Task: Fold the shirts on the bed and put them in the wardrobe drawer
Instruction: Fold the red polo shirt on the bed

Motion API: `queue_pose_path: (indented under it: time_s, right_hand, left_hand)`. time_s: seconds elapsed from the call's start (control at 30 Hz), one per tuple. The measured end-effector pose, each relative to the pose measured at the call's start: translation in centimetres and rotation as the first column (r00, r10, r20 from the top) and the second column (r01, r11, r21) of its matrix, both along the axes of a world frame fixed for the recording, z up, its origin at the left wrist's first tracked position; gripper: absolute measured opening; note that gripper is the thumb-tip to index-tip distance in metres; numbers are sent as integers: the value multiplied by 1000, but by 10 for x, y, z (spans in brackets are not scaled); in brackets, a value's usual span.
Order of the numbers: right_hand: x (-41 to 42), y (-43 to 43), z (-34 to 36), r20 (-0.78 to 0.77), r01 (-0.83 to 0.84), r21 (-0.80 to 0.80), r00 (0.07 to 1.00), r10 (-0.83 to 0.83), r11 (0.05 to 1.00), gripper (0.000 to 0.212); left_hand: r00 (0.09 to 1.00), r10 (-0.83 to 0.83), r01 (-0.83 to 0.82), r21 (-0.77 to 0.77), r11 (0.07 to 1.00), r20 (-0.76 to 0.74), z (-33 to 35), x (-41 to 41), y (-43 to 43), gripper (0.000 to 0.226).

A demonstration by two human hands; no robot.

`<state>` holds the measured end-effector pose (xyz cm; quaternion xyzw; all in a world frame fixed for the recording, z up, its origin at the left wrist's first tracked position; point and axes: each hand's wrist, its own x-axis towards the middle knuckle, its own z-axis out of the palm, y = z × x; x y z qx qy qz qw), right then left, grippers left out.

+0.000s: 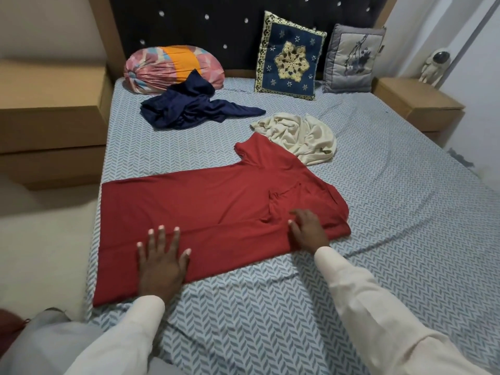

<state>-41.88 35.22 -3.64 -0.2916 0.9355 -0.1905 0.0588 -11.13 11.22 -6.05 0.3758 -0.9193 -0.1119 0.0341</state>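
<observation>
Head view. The red shirt lies spread on the bed, near the left edge; its cloth is smooth, matte knit, lengthwise half-folded, with one short sleeve pointing toward the headboard. The left hand lies flat on the hem end, fingers spread, palm down, gripping nothing. The right hand presses the collar end, fingers loosely apart, nothing clamped between them. Both arms wear cream sleeves.

The sheet is white with a grey-blue herringbone print, lightly creased. Beyond the red shirt, a cream shirt lies crumpled, touching the sleeve. A navy shirt lies bunched farther back, just beside a round, pleated multicolour pillow. A square navy cushion with gold star embroidery and a grey cushion lean upright on the dark tufted headboard. Tan flat-faced nightstands flank the bed. No legible writing is visible.
</observation>
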Motion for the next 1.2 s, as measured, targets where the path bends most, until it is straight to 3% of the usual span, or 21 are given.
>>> queue_pose_path:
  time_s: [0.07, 0.23, 0.37, 0.47, 0.53, 0.67, 0.73, 0.9, 1.0, 1.1, 1.2]
  right_hand:
    - [15, -22, -1, 38, -97, 185, 995, 91, 978, 46]
    - [17, -67, 13, 41, -1, 459, 999, -20, 888, 49]
    - [-3, -118, 28, 3, -8, 471, 1000, 7, 882, 42]
    - [-18, -154, 32, 50, -137, 305, 991, 127, 942, 31]
    - [-27, -183, 28, 128, -214, 244, 974, 187, 946, 36]
    - [-56, -234, 29, 144, -181, 430, 981, 131, 885, 71]
    - [-67, -251, 31, 143, -160, 479, 984, 104, 863, 76]
    - [-78, -279, 4, -15, -46, 582, 998, 68, 812, 54]
    - [-75, -293, -5, -118, 9, 601, 990, 78, 799, 48]
    - [-73, -305, -4, -129, 23, 574, 990, 63, 819, 41]
    - [-73, -307, -1, -87, 60, 555, 996, -14, 830, 45]
  left_hand:
    - [995, 90, -90, 5, 996, 33, -7, 25, -12, 78]
    - [952, 306, -307, 56, 950, 20, -10, 36, -14, 78]
    - [933, 360, -360, 54, 931, 17, -6, 24, -30, 71]
    - [963, 271, -271, 20, 962, 17, -5, 5, -53, 68]
    - [981, 193, -193, 18, 981, 20, -8, -5, -79, 67]
    - [996, 66, -68, 20, 998, 51, -8, -24, -140, 75]
    - [995, 33, -36, 27, 999, 96, 2, -37, -174, 72]
    - [984, 12, -11, -7, 1000, 177, 27, -61, -266, 43]
    - [964, -62, 90, -98, 991, 259, 35, -70, -293, 32]
    - [938, -101, 160, -152, 975, 333, 37, -78, -302, 30]
    - [949, -101, 160, -182, 970, 300, 38, -71, -298, 24]
